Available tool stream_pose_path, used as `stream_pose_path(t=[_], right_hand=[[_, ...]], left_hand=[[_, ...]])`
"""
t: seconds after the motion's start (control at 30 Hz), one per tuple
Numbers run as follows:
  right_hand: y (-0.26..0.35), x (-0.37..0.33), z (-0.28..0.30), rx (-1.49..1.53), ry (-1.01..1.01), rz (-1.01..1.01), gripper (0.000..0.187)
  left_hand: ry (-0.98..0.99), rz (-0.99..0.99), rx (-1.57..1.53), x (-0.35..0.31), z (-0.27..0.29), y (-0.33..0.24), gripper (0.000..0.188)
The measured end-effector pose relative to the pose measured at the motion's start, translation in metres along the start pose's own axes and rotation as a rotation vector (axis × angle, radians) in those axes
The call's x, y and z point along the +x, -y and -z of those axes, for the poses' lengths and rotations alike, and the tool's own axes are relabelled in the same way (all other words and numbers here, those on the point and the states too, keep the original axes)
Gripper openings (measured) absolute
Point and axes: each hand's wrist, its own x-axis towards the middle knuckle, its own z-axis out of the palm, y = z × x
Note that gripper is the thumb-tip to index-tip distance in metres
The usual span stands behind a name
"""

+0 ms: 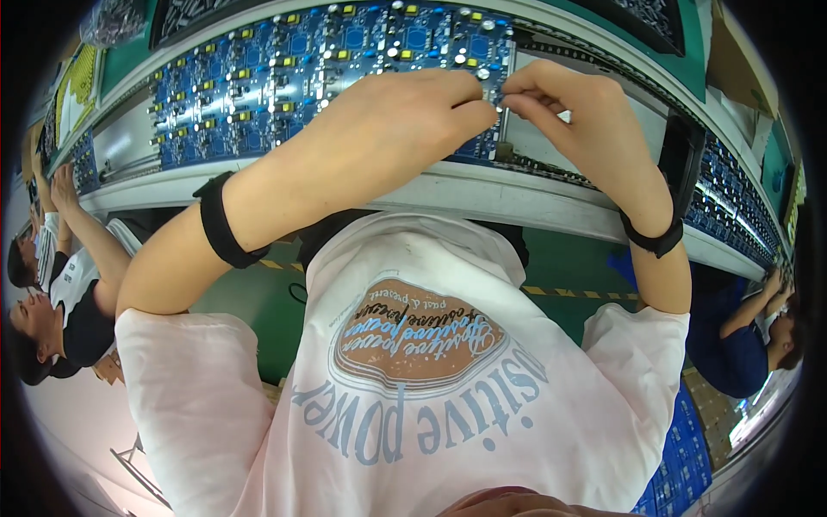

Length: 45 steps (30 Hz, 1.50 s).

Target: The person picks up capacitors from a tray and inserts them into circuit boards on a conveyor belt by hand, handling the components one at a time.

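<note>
A large blue circuit board panel (258, 90), crowded with small yellow, silver and blue components, lies on the conveyor line in front of me. My left hand (405, 116) reaches over its right part, fingers curled and closed at the tips. Whatever they hold, if anything, is hidden. Just past the panel's right edge, my right hand (590, 112) has its thumb and forefinger pinched close together, almost meeting the left fingertips. Anything between them is too small to name. Black bands (226, 220) circle both wrists.
The conveyor's pale rail (551, 202) runs along my side of the panel. Black trays of parts (642, 21) stand beyond the line. More blue boards (732, 194) are at the right. Co-workers sit at the left (82, 297) and right (732, 345).
</note>
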Motion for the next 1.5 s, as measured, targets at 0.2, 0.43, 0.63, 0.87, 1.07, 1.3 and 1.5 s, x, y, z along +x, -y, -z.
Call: stream_pose_path(t=[0.2,0.43,0.63,0.87,1.07,1.3,1.5], right_hand=[[-0.002,-0.001,0.006,-0.072,0.030,0.091,0.014],[0.001,-0.002,0.006,-0.172,0.010,0.174,0.014],[0.001,-0.005,-0.003,-0.069,0.003,0.081,0.015],[-0.001,-0.007,-0.008,0.006,-0.027,0.082,0.014],[-0.002,-0.006,-0.008,0.007,-0.019,0.089,0.014],[0.005,-0.003,-0.004,0.166,-0.025,0.009,0.014],[0.008,-0.005,-0.002,0.207,-0.030,-0.035,0.016]], left_hand=[[-0.025,0.016,-0.012,0.000,0.001,-0.002,0.025],[-0.019,0.042,-0.065,0.000,0.002,-0.002,0.025],[-0.006,0.084,-0.122,0.001,0.002,-0.004,0.023],[-0.032,0.075,-0.177,0.002,-0.004,-0.003,0.015],[-0.004,0.077,-0.139,0.000,0.001,-0.002,0.023],[0.019,0.064,-0.083,-0.003,0.004,-0.006,0.029],[0.040,0.069,-0.074,-0.004,0.007,-0.013,0.034]])
